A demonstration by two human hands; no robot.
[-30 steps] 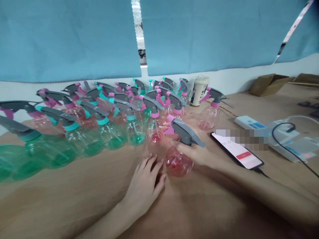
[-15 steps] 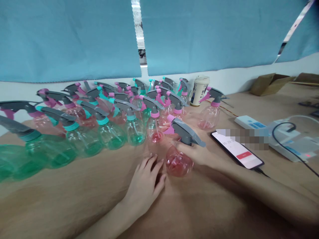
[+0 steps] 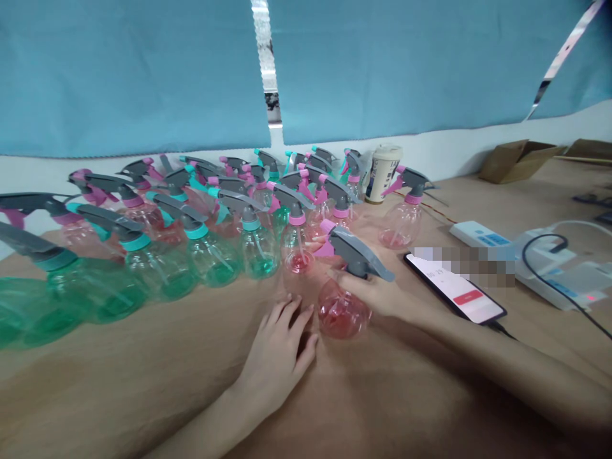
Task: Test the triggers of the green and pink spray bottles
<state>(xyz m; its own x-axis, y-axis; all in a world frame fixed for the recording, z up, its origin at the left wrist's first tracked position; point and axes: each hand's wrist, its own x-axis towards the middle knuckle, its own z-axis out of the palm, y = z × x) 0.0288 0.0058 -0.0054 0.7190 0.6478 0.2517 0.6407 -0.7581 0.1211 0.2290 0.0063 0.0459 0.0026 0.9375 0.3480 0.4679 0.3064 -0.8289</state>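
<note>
My right hand (image 3: 361, 287) is wrapped round the neck of a pink spray bottle (image 3: 342, 315), which stands upright on the table with its grey trigger head above my fingers. Its pink nozzle points away to the left. My left hand (image 3: 283, 341) lies on the table just left of this bottle, fingers loosely spread and holding nothing. Just beyond my hands stands another pink spray bottle (image 3: 296, 245). To its left is a green spray bottle (image 3: 258, 252) with a turquoise collar.
Several more green and pink spray bottles (image 3: 162, 271) crowd the left and back. A lone pink spray bottle (image 3: 401, 220) stands to the right near a paper cup (image 3: 384, 175). A phone (image 3: 454, 287), a white power strip (image 3: 482, 236) with cables and a cardboard box (image 3: 519, 162) are further right.
</note>
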